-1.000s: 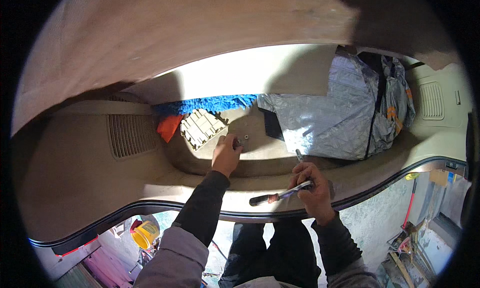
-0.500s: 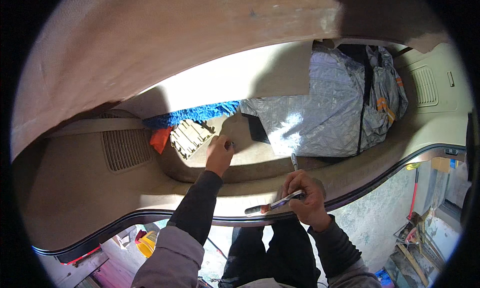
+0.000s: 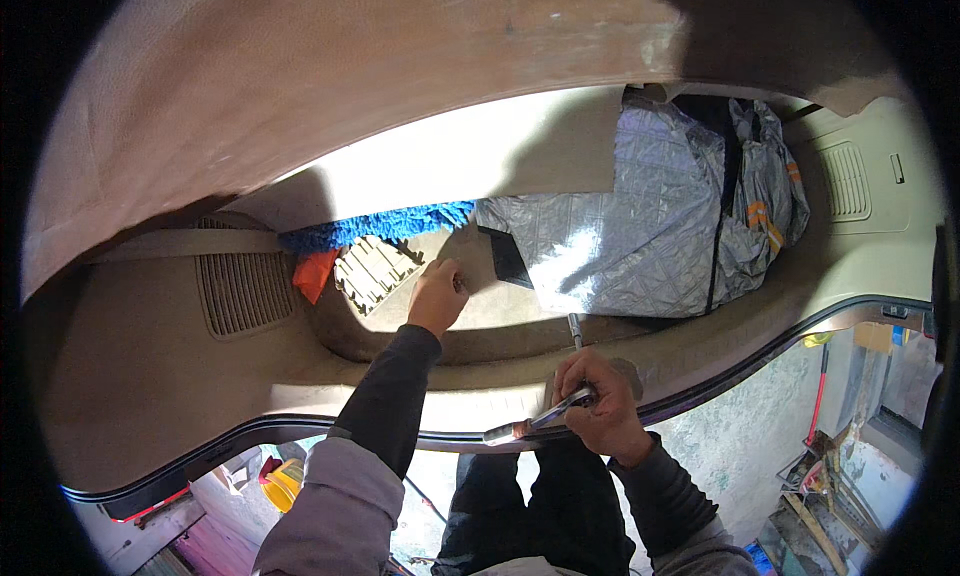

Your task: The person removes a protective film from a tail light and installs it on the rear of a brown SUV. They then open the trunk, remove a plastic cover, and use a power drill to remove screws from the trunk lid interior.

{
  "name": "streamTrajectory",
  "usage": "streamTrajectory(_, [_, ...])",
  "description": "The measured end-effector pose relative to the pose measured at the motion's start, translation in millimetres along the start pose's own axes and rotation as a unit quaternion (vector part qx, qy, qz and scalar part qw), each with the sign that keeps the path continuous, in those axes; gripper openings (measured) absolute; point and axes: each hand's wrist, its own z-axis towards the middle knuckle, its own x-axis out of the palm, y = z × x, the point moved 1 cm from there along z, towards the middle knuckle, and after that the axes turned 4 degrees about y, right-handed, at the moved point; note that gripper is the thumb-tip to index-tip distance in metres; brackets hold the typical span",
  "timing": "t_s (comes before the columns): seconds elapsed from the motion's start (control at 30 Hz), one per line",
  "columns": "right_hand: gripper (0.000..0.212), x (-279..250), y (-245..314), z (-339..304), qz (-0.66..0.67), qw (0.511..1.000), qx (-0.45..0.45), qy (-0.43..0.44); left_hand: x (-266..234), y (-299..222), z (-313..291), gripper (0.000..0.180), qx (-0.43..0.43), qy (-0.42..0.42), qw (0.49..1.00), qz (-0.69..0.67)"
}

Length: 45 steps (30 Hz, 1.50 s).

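My right hand (image 3: 606, 408) is wrapped round the head of a ratchet wrench (image 3: 548, 414). Its handle slants down to the left over the trunk sill, and an extension bar with a socket (image 3: 575, 328) sticks out beyond my fingers toward the trunk floor. My left hand (image 3: 436, 296) hovers above the beige trunk floor (image 3: 475, 311) with its fingers curled together. Something small and dark shows at its fingertips, too small to name. Just left of that hand lies a cream slatted plastic panel (image 3: 376, 274).
A silver quilted cover (image 3: 650, 216) with orange stripes fills the trunk's right side. Behind the panel lies a blue shaggy mop head (image 3: 385, 226), beside an orange-red piece (image 3: 315, 276). The trunk sill (image 3: 470, 412) curves across in front of me. A yellow object (image 3: 284, 484) is below left.
The ratchet wrench has turned slightly in my right hand, and that hand has shifted a little down and left. My left hand stays nearly in place, still curled.
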Motion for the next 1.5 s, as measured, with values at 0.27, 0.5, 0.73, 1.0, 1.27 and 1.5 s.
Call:
streamTrajectory(0.27, [0.021,-3.5,4.1,-9.0,0.056,0.995,0.038,0.069,-8.0,4.9,-8.1,0.017,-0.252,-0.049,0.898,-0.357])
streamTrajectory(0.5, [0.021,16.4,35.6,-3.5,0.142,0.976,0.030,0.162,-50.2,-17.5,-118.3,0.017,-0.080,0.004,0.394,-0.916])
streamTrajectory(0.73, [0.008,71.8,97.9,9.0,0.062,0.928,-0.036,0.365,-66.5,-55.8,-226.4,0.022,-0.133,-0.004,0.454,-0.881])
streamTrajectory(1.0, [0.018,219.6,129.1,-29.3,0.024,0.784,-0.082,0.614,-98.6,-122.3,-375.6,0.054,-0.027,-0.057,0.277,-0.959])
streamTrajectory(1.27, [0.056,430.4,84.4,-190.1,0.038,0.861,0.147,0.485,-143.7,-69.0,-620.2,0.044,-0.020,-0.528,0.158,-0.834])
streamTrajectory(1.5, [0.037,580.9,75.6,-358.6,-0.008,0.689,0.109,0.716,-155.2,-75.7,-861.2,0.039,0.082,-0.648,0.091,-0.752])
